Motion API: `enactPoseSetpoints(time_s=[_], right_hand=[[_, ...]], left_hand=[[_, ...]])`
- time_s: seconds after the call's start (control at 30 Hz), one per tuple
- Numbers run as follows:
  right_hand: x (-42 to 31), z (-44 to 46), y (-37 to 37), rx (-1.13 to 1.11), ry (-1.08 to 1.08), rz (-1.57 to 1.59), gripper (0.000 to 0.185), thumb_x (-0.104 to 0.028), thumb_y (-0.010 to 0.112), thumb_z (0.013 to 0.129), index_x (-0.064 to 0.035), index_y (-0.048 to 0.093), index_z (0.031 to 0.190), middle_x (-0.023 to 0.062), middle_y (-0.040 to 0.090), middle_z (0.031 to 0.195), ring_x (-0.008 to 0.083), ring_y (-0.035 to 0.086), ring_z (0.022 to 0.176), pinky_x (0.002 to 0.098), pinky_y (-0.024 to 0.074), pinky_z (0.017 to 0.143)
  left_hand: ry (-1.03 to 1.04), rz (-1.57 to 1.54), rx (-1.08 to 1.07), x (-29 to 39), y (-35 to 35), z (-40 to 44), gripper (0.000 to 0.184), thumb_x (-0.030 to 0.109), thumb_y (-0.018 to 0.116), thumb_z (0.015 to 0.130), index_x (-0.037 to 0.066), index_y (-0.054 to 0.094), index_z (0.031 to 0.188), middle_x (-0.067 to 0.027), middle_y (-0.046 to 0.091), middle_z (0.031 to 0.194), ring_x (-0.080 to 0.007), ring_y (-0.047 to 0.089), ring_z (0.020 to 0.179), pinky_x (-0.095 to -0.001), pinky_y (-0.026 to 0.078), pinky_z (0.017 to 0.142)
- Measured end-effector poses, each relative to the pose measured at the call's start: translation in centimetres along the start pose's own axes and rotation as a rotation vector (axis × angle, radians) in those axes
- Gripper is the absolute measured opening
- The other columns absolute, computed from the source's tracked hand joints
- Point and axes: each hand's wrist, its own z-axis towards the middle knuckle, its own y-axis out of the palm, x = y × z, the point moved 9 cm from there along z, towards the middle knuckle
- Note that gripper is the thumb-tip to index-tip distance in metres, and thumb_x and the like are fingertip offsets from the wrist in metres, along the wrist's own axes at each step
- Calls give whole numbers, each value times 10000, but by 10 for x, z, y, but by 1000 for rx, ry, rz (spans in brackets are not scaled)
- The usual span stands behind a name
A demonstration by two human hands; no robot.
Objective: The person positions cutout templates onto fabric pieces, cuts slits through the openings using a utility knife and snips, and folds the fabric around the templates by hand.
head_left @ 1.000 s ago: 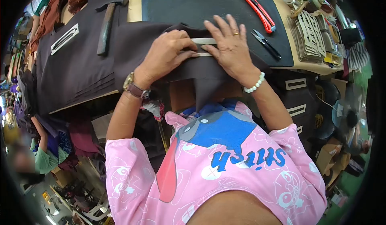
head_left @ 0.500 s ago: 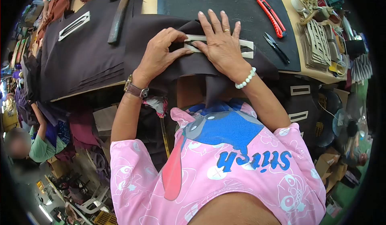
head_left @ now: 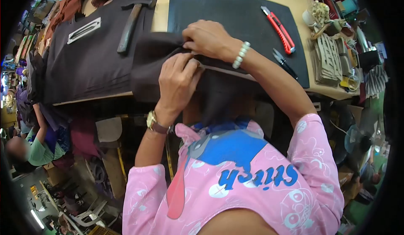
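A dark brown fabric piece is bunched up at the table's front edge, partly hanging over it. My left hand, wearing a watch, pinches the fabric at the near end of a fold, its fingers closed. Just beyond it my right hand, with a beaded bracelet, has curled fingers closed on the same fabric. A pale strip shows edge-on along the fold, running right from my left fingertips under my right forearm. The exact spot between the fingertips is hidden.
A black cutting mat lies behind my hands, bearing a red utility knife and thread snips. A hammer and a white slotted frame rest on stacked dark fabric at left. Cut pale pieces are piled at right. Another person is at far left.
My right hand has gone from lying spread on the pale frame to gripping the fabric. The fabric is lifted and folded, turning the frame edge-on. My left hand has come nearer my body.
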Motion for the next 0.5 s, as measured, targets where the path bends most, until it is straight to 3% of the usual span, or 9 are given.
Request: enactPoseSetpoints(time_s=[0.1,0.2,0.3,0.33,0.4,0.5], right_hand=[[20,40,-30,226,-6,317,256,-262,620,802,-24,675,880,163,655,858,322,625,795,365,491,729],[62,39,-86,647,152,652,281,-229,580,869,34,641,948,87,655,785,155,589,706,279,473,666],[82,2,-100,739,293,1043,353,-142,573,871,38,511,1169,65,624,789,97,553,681,227,444,605],[83,-10,-100,827,245,1293,369,-106,564,865,49,476,1187,44,616,789,92,570,687,219,453,596],[94,-31,-98,895,198,1478,403,-67,565,835,71,434,1190,112,631,851,141,607,758,243,494,597],[117,-62,-97,895,380,1448,373,-44,621,805,66,484,1134,124,639,893,173,627,777,275,519,641]], left_hand=[[-23,62,149,20,-11,14,370,208,779,653,28,622,936,-114,601,997,-293,577,931,-377,458,816],[-105,138,266,28,-20,41,554,270,807,608,27,587,1054,-133,571,1076,-306,549,994,-395,442,852],[-150,249,326,15,-23,60,667,259,807,584,27,536,1147,-147,535,1142,-321,519,1043,-411,426,878],[-159,280,333,10,-20,66,694,245,803,579,27,518,1173,-151,524,1161,-325,509,1056,-416,421,885],[-82,266,379,5,-17,73,552,107,735,601,61,571,1127,-107,550,1127,-289,531,1024,-397,433,869],[75,233,363,9,-8,76,436,-3,670,633,112,637,1053,-48,587,1052,-237,564,952,-365,453,824]])
